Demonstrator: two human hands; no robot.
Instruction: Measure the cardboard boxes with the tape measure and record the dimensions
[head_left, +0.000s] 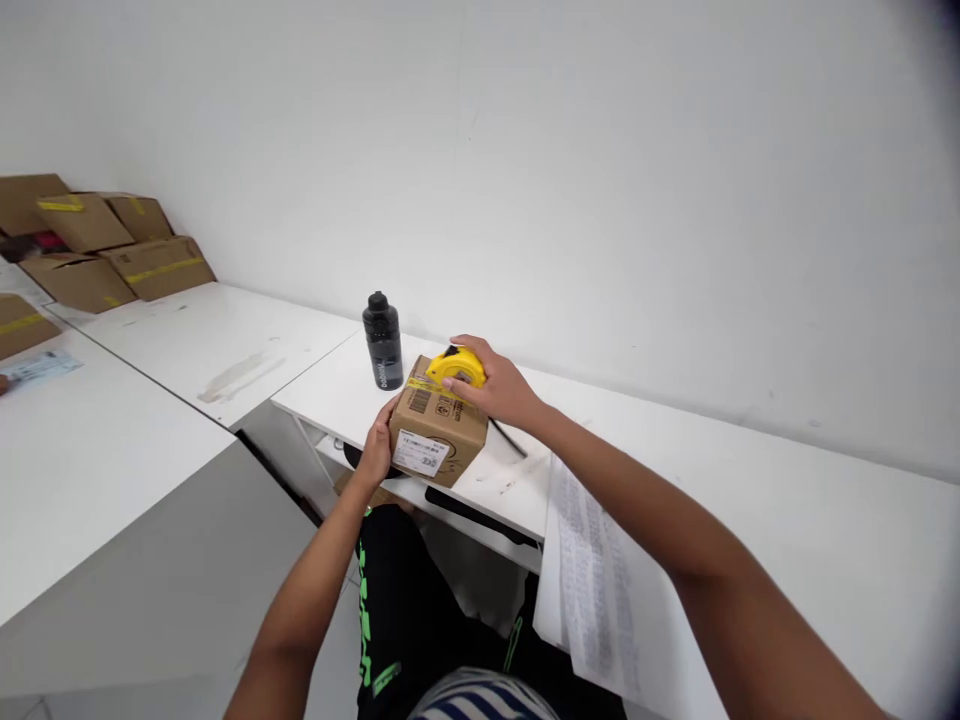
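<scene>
A small cardboard box with a white printed label rests tilted at the front edge of the white desk. My left hand grips the box by its left side. Above it, my right hand is closed around a yellow tape measure with a black button, held against the top of the box. Yellow tape runs along the box's top near the tape measure. The underside of the box and some of my left fingers are hidden.
Behind the box stands a dark water bottle. A thin black stick lies right of the box. Handwritten sheets hang over the desk's front edge. Several cardboard boxes are piled at far left. An open shelf runs under the desktop.
</scene>
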